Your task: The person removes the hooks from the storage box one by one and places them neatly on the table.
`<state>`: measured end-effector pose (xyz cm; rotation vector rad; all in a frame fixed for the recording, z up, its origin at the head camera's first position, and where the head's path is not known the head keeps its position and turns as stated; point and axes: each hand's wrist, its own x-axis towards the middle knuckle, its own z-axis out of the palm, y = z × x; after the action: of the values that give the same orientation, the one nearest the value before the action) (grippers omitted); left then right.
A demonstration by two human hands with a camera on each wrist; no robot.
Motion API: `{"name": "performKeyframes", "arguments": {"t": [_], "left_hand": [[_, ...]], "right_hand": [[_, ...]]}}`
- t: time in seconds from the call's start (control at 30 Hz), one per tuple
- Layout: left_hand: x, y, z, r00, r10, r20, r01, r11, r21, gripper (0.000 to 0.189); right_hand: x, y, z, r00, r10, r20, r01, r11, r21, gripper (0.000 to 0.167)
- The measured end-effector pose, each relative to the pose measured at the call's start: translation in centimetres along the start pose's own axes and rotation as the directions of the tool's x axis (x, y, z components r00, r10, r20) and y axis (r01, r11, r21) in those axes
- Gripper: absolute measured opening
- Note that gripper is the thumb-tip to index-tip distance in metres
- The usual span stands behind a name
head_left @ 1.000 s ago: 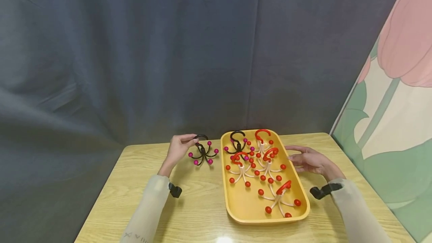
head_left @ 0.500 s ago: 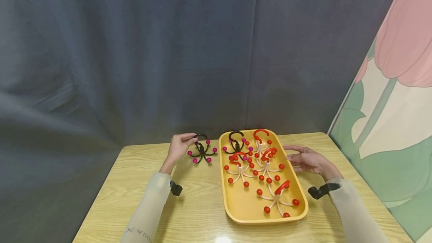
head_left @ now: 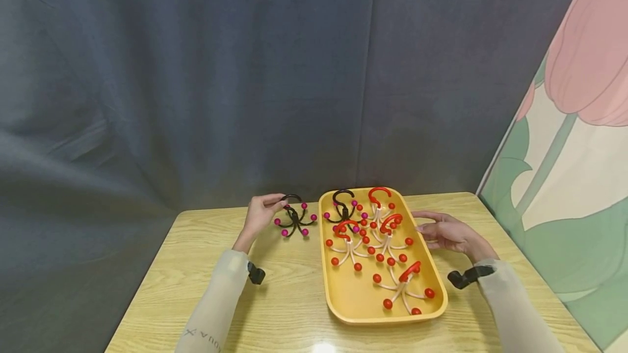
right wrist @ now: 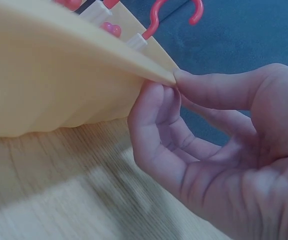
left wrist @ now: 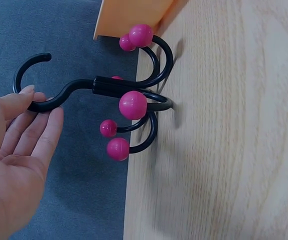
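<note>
My left hand (head_left: 260,217) pinches a black rotating hook hanger (left wrist: 104,86) by its curved top, thumb on one side and fingers on the other. The hanger's curled arms end in magenta balls, and their bends sit right at the table surface, left of the yellow tray (head_left: 360,309). On the tray's other side, my right hand (right wrist: 219,135) pinches the rim between thumb and curled fingers. Inside the tray, a second black hanger (head_left: 345,213) with magenta balls stands at the back left. Several white hangers with red hooks and red balls stand beside and in front of it, including one hanger (head_left: 402,286) near the front.
The light wooden table (head_left: 275,298) ends at a dark grey curtain (head_left: 235,97) close behind the tray and left-hand hanger. A wall panel with a tulip picture (head_left: 554,178) borders the right side. Bare wood shows at the tray's left front.
The head view has shifted very slightly. Both hands keep their holds, and the left-hand hanger and the tray stay practically in place.
</note>
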<state>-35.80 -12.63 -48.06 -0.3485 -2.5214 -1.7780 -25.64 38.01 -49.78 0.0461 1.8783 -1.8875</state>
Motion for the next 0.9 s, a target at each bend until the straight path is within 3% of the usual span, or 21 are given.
{"name": "performKeyframes", "arguments": {"t": [0.6,0.73,0.9], "left_hand": [[-0.4,-0.3,0.6,0.999,0.011,-0.044,-0.012,1.0,-0.025,0.029],[-0.9,-0.1,0.8,0.999,0.032,-0.038,-0.031,0.999,0.015,0.041],[-1.4,1.1,1.1,0.993,0.089,-0.081,-0.079,0.99,0.116,0.054]], "right_hand": [[0.2,0.2,-0.3,1.0,-0.001,0.019,0.001,1.0,0.005,0.065],[0.2,0.5,-0.5,0.999,0.0,0.036,0.0,1.0,0.013,0.063],[0.3,0.5,-0.6,0.999,-0.005,0.034,0.004,1.0,0.023,0.059]]}}
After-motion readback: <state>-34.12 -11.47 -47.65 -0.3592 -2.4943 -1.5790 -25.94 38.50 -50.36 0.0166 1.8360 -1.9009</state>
